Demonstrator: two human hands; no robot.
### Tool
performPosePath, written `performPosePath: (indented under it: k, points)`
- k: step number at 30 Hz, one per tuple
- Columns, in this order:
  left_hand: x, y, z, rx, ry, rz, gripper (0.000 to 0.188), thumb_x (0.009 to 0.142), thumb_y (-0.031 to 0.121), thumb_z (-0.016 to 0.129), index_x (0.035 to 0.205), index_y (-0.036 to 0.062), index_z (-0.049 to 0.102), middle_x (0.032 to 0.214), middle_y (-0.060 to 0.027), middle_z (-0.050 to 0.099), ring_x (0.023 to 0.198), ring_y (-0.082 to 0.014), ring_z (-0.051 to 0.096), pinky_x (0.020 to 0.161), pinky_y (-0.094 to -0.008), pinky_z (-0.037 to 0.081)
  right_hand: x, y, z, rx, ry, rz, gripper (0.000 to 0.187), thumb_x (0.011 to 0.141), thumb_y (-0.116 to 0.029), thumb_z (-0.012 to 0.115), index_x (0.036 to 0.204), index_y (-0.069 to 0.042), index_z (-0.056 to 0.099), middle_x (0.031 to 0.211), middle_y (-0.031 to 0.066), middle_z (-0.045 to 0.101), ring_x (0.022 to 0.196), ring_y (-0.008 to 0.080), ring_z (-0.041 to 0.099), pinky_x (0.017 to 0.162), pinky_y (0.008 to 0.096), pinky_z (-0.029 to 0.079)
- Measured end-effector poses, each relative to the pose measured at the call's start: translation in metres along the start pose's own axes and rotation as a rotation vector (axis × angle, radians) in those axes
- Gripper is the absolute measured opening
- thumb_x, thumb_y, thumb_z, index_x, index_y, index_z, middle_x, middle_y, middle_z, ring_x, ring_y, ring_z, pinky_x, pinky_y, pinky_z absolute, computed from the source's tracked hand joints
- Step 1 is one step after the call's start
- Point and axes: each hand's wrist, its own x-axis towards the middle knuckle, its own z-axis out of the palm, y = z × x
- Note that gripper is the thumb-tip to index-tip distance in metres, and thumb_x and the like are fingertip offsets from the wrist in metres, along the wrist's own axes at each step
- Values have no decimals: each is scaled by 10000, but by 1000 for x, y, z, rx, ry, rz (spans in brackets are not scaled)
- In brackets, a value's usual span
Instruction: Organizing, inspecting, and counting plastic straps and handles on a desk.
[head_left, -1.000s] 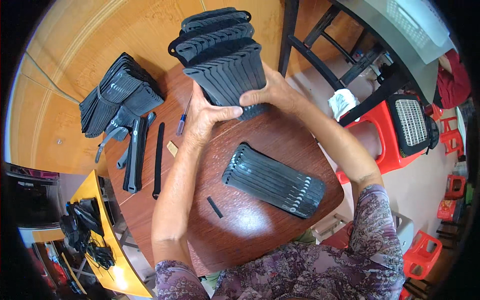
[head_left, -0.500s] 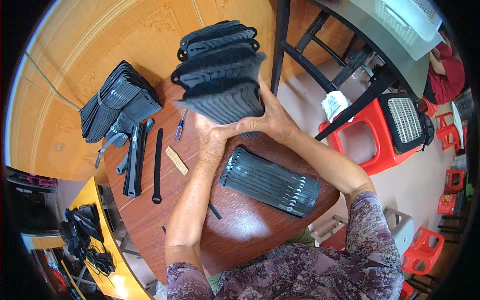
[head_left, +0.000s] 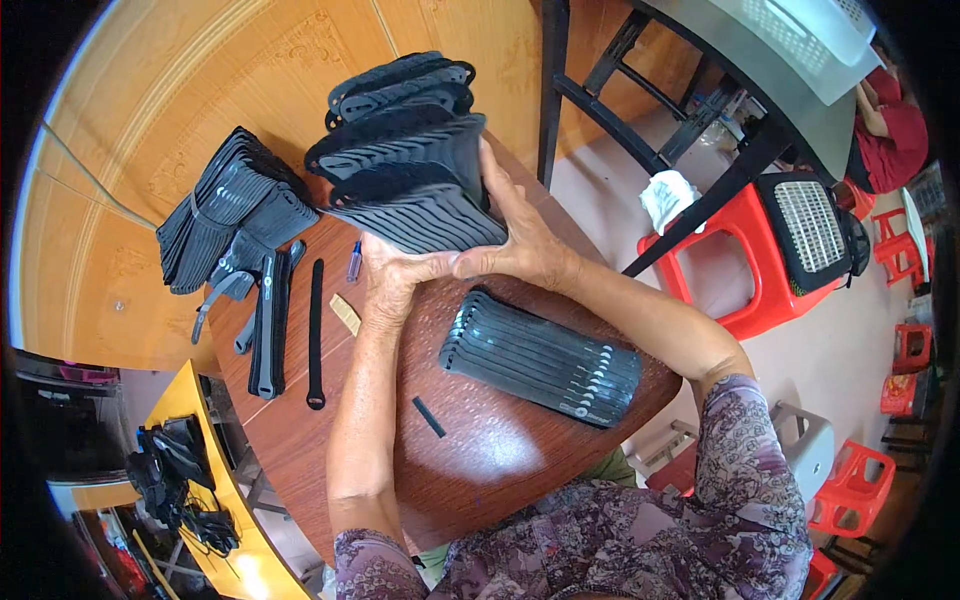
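Between them, my left hand (head_left: 392, 280) and my right hand (head_left: 530, 240) grip a thick stack of black hook-and-loop cable straps (head_left: 415, 215). My left fingers are hidden beneath it, while the right fingers wrap round its side. In front of my right forearm lies a neat fanned row of straps (head_left: 535, 355) on the brown table (head_left: 460, 500). At the left, a banded bundle of black straps (head_left: 235, 195) lies near a smaller pile of straps (head_left: 268, 330). Next to that pile is a single long strap (head_left: 316, 340) with a slotted end.
A screwdriver handle (head_left: 354, 262), a tan strip (head_left: 345, 313) and a short black strip (head_left: 429, 417) lie on the table. A wooden panel (head_left: 250, 70) stands behind. To the right are a red stool (head_left: 745, 310), a dark table (head_left: 740, 70) and a person (head_left: 895, 140) in dark red.
Both hands have shifted the held stack of straps slightly left and turned it a little. The stack now sits nearer the banded bundle and covers more of the screwdriver.
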Motion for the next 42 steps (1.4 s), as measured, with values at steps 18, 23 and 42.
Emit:
performPosePath:
  k: [18,23,42]
  points:
    - [-1,13,9,-213,128,-56,735,438,12,867,1088,-27,528,1012,-80,609,916,-198,581,862,-301,482,14,-10,-9,675,-60,-74,1169,715,-752,481,1435,42,13,1504,199,105,1395,280,82,1123,372,53]
    - [2,3,2,22,8,-2,722,452,2,856,1092,-29,523,993,-76,609,906,-205,585,861,-300,482,10,-8,-20,388,-57,-41,1335,548,-784,598,1439,38,40,1495,168,150,1377,266,171,1116,379,160]
    - [1,3,19,-131,166,41,667,467,95,893,1042,-2,569,983,-63,635,868,-176,592,831,-291,487,-3,-59,-18,-320,519,-397,359,626,-198,764,907,-47,600,939,103,559,881,281,487,787,383,380]
